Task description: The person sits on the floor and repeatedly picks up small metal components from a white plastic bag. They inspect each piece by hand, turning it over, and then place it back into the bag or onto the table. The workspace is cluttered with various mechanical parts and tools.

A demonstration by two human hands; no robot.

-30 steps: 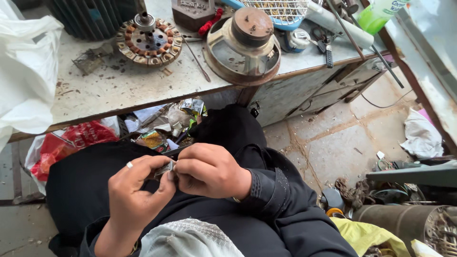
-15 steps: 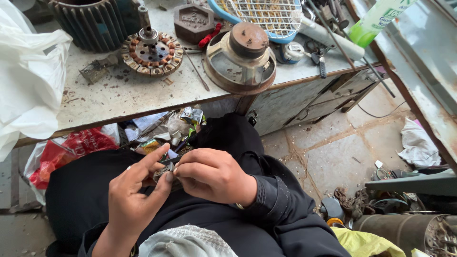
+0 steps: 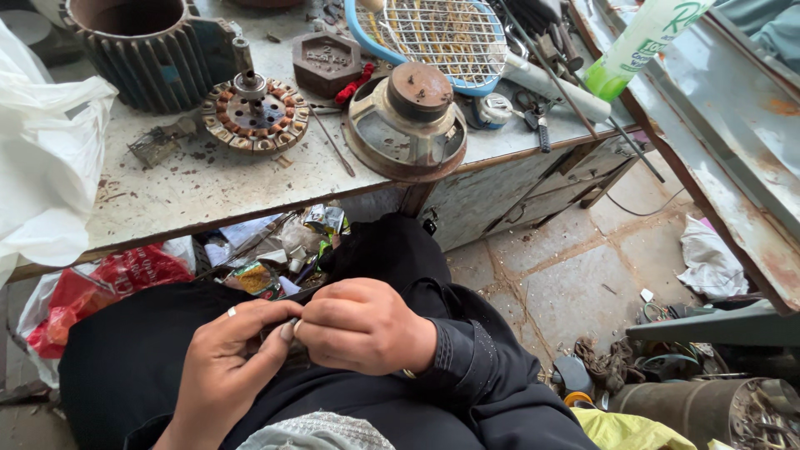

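From the head camera I am looking down at both hands meeting over a lap in black cloth. The left hand [image 3: 225,367] is coming up from the lower left, palm turned inward, fingers loosely curled, a ring on one finger, its thumb and fingertips pinching a small part [image 3: 287,327] where the two hands touch. The right hand [image 3: 360,327] is lying across from the right, knuckles up, fingers folded tight onto the same small part, the dark sleeve [image 3: 467,367] trailing toward the lower right. The part is almost wholly hidden between the fingertips, so I cannot tell its long axis or which way it is pointing.

Beyond the hands, away from the body, a worn workbench [image 3: 167,200] is carrying a round wound stator [image 3: 254,115], a finned motor housing [image 3: 137,50], a rusty speaker frame [image 3: 408,121] and a blue mesh racket [image 3: 433,33]. Just past the left hand, wrappers and a red bag [image 3: 100,287] are lying under the bench.
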